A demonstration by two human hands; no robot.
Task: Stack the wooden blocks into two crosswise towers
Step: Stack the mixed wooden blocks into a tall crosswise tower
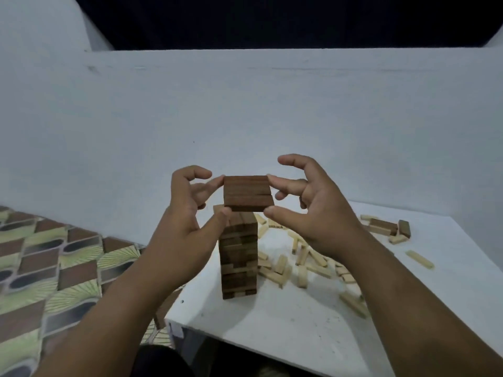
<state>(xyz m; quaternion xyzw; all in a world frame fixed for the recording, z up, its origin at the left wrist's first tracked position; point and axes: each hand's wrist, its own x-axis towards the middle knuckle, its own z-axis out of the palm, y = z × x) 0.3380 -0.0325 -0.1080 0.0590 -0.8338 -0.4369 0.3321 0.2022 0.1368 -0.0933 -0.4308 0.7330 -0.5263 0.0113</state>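
A white table [285, 322] stands against a pale wall, over a patterned floor [40, 268]. On it rises 1 dark wooden tower [239, 257]. Pale loose blocks [299, 263] lie scattered to its right, and a small heap with 2 dark blocks [392, 228] sits near the far right edge.

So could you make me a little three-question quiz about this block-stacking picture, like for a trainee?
1. True or false: both hands grip the layer of dark blocks.
2. The loose pale blocks lie mostly on which side of the dark tower: A left, B right?
3. What surface does the tower stand on?

Key:
1. True: left hand and right hand pinch its ends.
2. B.
3. The white table.
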